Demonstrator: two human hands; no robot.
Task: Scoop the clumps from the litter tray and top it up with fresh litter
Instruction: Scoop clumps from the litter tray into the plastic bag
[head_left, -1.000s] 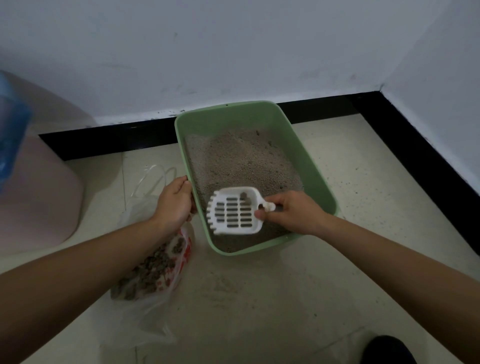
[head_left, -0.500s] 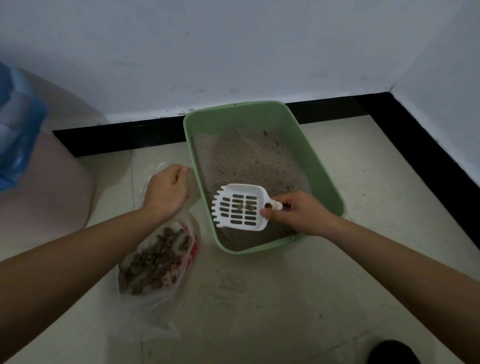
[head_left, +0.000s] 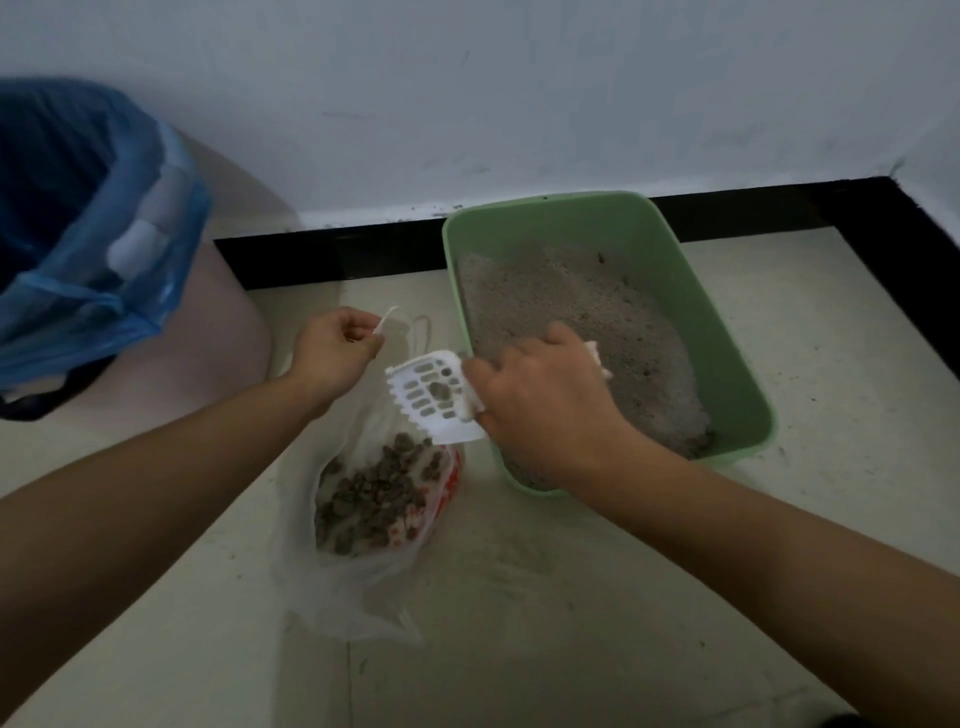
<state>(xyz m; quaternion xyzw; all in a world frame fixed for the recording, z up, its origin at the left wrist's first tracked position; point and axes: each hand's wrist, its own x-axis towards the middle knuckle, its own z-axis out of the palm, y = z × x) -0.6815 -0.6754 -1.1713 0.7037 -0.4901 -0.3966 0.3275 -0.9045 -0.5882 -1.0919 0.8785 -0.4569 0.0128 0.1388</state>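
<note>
Bin (head_left: 78, 234): blue liner, parked well left of the tray, not being used at the moment.
Litter tray (head_left: 639, 223): green, pushed up against the black skirting. Grey litter (head_left: 582, 322) is spread across it, and only a few dark specks can be made out on top.
Bag (head_left: 358, 587): clear plastic with red print, laid on the floor just left of the tray's near corner. A decent pile of clumps (head_left: 379, 488) has been collected inside.
Right hand (head_left: 540, 410): fingers are clamped round the scoop's handle, over the tray's left rim.
Left hand (head_left: 332, 348): thumb and fingers are pinched on the bag's handle, so the mouth is held up and open, left of the tray.
Scoop (head_left: 431, 395): white, slotted, held just outside the tray's left rim, above the bag's mouth and tipped toward it.
Load (head_left: 439, 389): a dark lump or two can be seen on the slots, not yet dropped.
Done: most of the scooping, judging by the bag.
Left: this load to be tipped, maybe one more pass, then the top-up. No fresh litter is seen anywhere.
</note>
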